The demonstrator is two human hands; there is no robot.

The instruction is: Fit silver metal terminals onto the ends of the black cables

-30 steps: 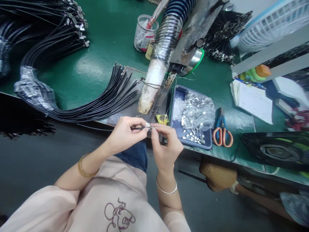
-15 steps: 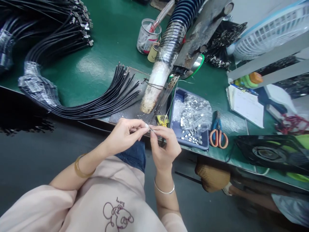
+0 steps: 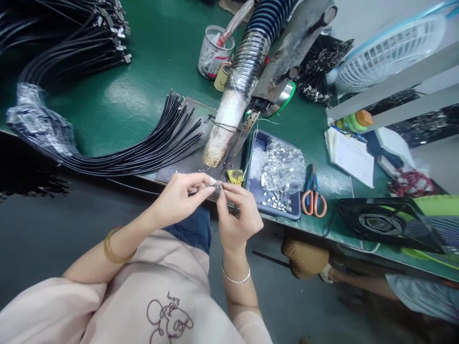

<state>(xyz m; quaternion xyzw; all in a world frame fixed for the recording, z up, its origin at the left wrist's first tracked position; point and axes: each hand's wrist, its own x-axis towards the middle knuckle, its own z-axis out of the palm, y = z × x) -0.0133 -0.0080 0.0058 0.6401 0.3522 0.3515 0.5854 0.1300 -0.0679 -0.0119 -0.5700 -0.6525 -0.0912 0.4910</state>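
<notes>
At frame centre, the left hand (image 3: 179, 197) pinches a thin black cable (image 3: 204, 188) end; the right hand (image 3: 238, 217), wrist bent upward, pinches what seems a small metal clip (image 3: 218, 186) against it.

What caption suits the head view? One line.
Both hands, left hand and right hand, pinch a small metal clip beside a blue tray.

Factory assy bench: cable bundles (image 3: 143, 148), clip tray (image 3: 276, 191), fume hose (image 3: 247, 57).
</notes>
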